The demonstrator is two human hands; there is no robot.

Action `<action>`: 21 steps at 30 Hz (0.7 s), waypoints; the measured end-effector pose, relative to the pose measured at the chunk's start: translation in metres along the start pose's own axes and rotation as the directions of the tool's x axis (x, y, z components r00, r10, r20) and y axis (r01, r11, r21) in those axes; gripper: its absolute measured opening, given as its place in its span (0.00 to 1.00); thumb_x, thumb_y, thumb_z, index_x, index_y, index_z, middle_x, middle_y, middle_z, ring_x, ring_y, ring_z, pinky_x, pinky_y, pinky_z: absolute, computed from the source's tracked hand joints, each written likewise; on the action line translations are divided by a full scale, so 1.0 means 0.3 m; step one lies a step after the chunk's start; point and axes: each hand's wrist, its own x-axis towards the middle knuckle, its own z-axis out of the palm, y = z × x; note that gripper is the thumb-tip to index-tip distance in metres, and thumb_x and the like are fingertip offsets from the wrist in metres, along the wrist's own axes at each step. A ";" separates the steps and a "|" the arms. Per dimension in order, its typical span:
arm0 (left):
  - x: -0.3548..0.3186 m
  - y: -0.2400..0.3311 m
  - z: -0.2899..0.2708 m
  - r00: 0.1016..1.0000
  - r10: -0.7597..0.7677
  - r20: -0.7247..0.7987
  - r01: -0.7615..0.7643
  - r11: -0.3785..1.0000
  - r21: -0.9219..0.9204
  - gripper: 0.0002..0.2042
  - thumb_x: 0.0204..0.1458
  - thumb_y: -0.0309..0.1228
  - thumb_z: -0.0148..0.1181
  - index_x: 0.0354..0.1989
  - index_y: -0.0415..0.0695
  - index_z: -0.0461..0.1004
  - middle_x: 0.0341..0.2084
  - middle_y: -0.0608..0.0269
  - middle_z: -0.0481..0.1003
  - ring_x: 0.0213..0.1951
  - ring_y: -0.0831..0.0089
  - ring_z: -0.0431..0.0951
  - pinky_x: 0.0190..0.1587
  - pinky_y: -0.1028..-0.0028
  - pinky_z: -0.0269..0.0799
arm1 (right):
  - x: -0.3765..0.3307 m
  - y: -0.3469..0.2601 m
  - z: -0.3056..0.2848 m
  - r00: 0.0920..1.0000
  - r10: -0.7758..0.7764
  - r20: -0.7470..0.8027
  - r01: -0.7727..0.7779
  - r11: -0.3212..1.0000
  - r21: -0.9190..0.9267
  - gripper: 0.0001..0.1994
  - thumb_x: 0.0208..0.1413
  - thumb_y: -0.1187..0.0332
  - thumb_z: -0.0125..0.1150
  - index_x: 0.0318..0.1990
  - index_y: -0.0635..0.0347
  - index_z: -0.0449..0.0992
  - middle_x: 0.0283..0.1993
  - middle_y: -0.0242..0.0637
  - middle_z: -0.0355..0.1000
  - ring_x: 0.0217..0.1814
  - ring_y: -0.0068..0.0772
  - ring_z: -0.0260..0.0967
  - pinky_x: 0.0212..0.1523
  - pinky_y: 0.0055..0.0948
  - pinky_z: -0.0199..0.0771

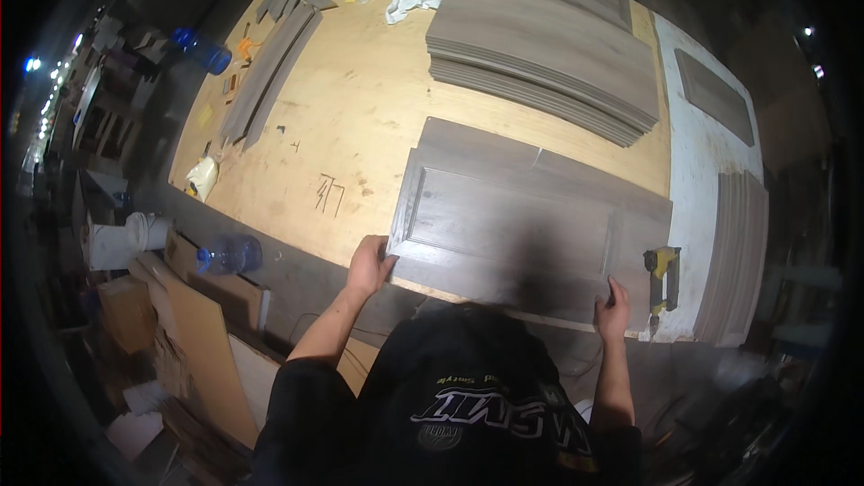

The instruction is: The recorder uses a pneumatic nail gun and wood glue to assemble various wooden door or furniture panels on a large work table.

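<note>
- Best to keep the grey-brown panel (504, 202), right of centre in the frame, flat on the table (360, 90) and guided evenly from both hands.
- Wise to mind the yellow-and-black nail gun (663, 281) by its right end.
- Well apart, with the left hand (365, 267) against the panel's lower-left corner, forearm slanting up-right; the right hand (613, 309) at the front edge, lower right, fingers bent loosely, pointing up-frame.
- Cannot tell whether clamped or merely resting.

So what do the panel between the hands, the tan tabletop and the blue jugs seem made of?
Panel: wood or laminate, satin perhaps; streaky grain, soft sheen. Tabletop: probably bare plywood; pale, matt, stained. Jugs: likely plastic, glossy; translucent blue walls.
</note>
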 end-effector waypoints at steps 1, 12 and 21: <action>0.003 -0.016 0.008 0.998 0.053 -0.018 -0.052 0.998 0.025 0.18 0.48 0.26 0.73 0.48 0.39 0.79 0.39 0.47 0.78 0.43 0.49 0.78 0.48 0.60 0.74 | 0.006 -0.001 -0.003 0.999 0.031 0.021 -0.031 0.999 0.013 0.31 0.47 0.81 0.69 0.63 0.57 0.75 0.51 0.41 0.73 0.43 0.34 0.72 0.47 0.32 0.75; 0.044 -0.047 0.013 1.000 0.014 -0.026 -0.015 0.998 -0.056 0.15 0.45 0.25 0.75 0.42 0.39 0.80 0.30 0.51 0.76 0.33 0.55 0.77 0.40 0.61 0.74 | -0.029 0.051 0.002 1.000 0.017 -0.024 -0.017 1.000 0.023 0.31 0.45 0.79 0.71 0.61 0.53 0.77 0.41 0.40 0.70 0.37 0.35 0.69 0.43 0.33 0.74; 0.058 -0.068 -0.003 0.998 0.044 0.039 -0.043 0.998 -0.040 0.15 0.47 0.23 0.73 0.44 0.37 0.80 0.34 0.49 0.78 0.38 0.55 0.79 0.45 0.62 0.75 | -0.028 0.057 -0.030 0.999 -0.053 0.014 0.053 0.999 0.001 0.28 0.46 0.78 0.70 0.59 0.52 0.79 0.35 0.41 0.70 0.33 0.39 0.70 0.39 0.36 0.74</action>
